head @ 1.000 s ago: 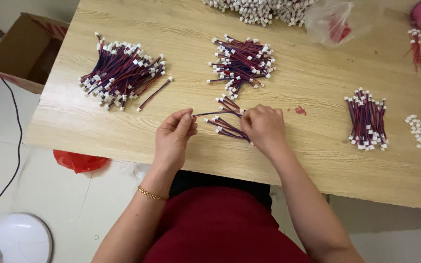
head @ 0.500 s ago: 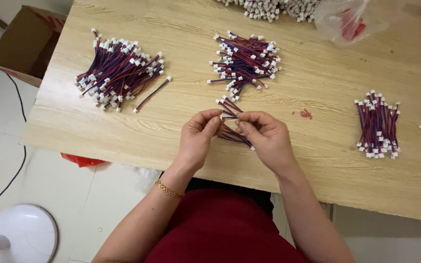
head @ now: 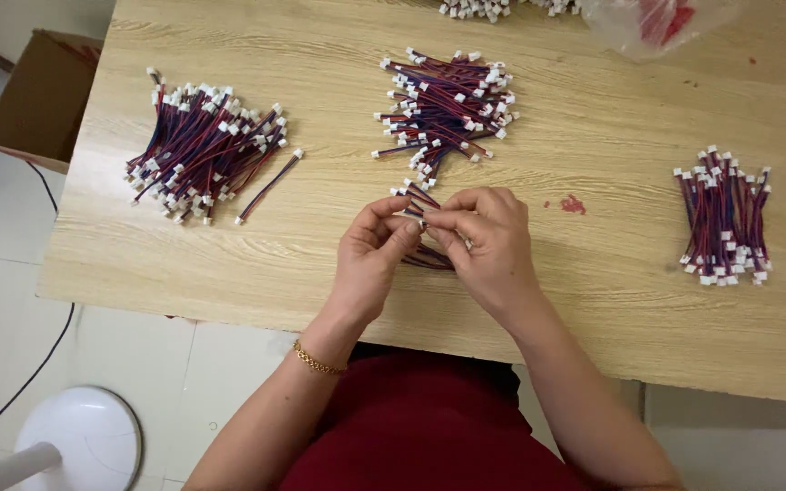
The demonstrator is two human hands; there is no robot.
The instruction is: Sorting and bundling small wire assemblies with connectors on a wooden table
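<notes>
At the centre of the frame, a small bunch of short red-and-blue wire leads with white plastic connector ends (head: pixel 418 202) is pinched between both hands, just above the light wood-grain desk (head: pixel 593 291). The left hand (head: pixel 370 259) closes thumb and forefinger on the leads from the left; the right hand (head: pixel 488 241) closes its fingertips on them from the right, so the two hands meet fingertip to fingertip. More of the same leads trail down beneath the hands (head: pixel 429 259), partly hidden by the fingers.

Just above the hands lies a loose, fanned pile of identical wire leads (head: pixel 443 109). Towards the upper left sits a larger, tidier pile of leads (head: pixel 202 150), with one lead lying apart at its right edge. At the right of the frame stands a straight, aligned bundle of leads (head: pixel 725 218). A small red mark (head: pixel 573 205) shows on the desk, right of the hands. A clear plastic bag with red contents (head: pixel 652 18) lies at the top right. A brown cardboard box (head: pixel 43 100) sits on the floor at the upper left, and a white round fan base (head: pixel 79 436) at the lower left.

Likely risks: the grip is a light fingertip pinch on thin, slippery leads, so one could slip free and drop among the trailing leads below, mixing them. The hands work near the desk's front edge, so a dropped lead could roll off to the floor. The loose pile just above could snag on a fingertip.
</notes>
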